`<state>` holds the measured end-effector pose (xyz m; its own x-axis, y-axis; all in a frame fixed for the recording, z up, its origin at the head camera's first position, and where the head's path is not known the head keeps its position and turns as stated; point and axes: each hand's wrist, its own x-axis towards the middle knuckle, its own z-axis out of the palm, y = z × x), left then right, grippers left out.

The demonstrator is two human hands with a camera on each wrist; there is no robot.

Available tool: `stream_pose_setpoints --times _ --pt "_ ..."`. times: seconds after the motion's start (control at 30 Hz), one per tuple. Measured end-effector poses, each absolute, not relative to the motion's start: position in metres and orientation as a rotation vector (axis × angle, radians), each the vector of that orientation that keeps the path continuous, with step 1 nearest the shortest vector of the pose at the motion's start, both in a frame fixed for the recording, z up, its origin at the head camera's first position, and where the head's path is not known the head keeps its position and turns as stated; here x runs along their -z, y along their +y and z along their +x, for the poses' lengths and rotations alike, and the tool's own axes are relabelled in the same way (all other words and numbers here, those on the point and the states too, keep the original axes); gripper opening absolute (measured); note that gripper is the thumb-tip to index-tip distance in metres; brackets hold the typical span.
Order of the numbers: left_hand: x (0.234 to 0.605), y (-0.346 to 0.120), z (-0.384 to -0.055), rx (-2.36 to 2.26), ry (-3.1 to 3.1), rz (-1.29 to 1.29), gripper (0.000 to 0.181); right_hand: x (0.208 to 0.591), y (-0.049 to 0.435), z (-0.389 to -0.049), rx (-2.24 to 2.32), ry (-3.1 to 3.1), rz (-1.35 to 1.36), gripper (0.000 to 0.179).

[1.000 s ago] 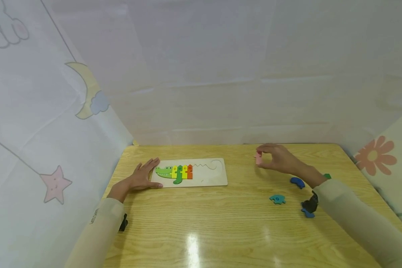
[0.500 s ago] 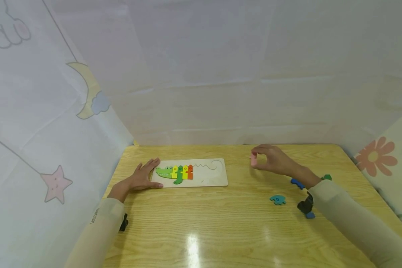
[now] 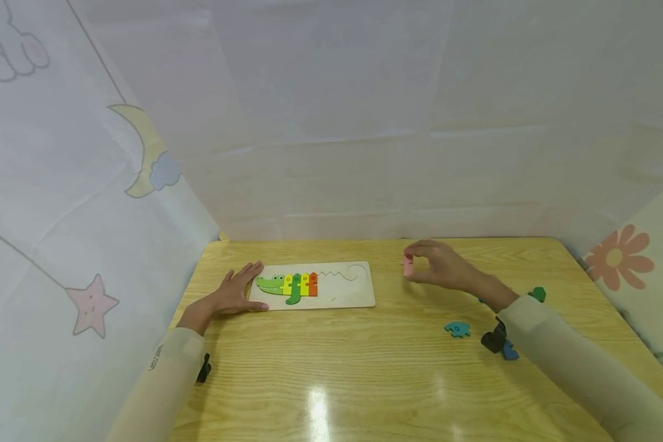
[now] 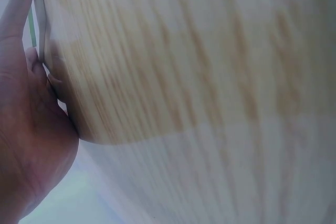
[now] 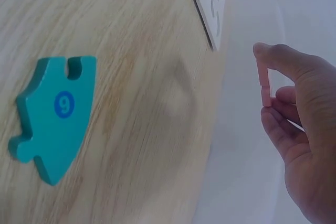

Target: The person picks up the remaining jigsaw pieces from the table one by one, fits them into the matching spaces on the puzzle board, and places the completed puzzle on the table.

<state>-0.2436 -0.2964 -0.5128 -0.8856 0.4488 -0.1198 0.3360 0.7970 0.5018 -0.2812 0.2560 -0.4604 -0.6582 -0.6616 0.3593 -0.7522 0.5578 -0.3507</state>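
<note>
My left hand [image 3: 232,291] rests with spread fingers on the left end of a pale wooden puzzle board [image 3: 345,293]. On the board lie a green crocodile head piece [image 3: 271,285] and, joined in a row behind it, yellow, green and orange pieces [image 3: 313,285]. A curly tail outline marks the bare right part. To the right of the board, my right hand [image 3: 443,266] pinches a pink puzzle piece [image 3: 407,265] between thumb and fingertips. The right wrist view shows this pink piece [image 5: 265,90] edge-on, raised above the tabletop.
A teal piece [image 3: 457,329], numbered 9 in the right wrist view, lies nearer me on the wooden table [image 3: 287,362]. Around my right forearm are a blue piece [image 3: 510,351] and a green piece [image 3: 538,294]; another blue one is mostly hidden. White printed sheets [image 3: 331,184] surround the table.
My right hand has moved left with the pink piece, closer to the board. The left hand and the board have stayed in place.
</note>
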Motion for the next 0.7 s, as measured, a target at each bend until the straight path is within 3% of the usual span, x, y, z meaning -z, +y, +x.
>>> stream_pose_setpoints --times 0.7 --pt "0.511 -0.296 -0.243 -0.698 2.740 0.601 0.117 0.459 0.225 -0.276 -0.720 -2.669 1.212 0.054"
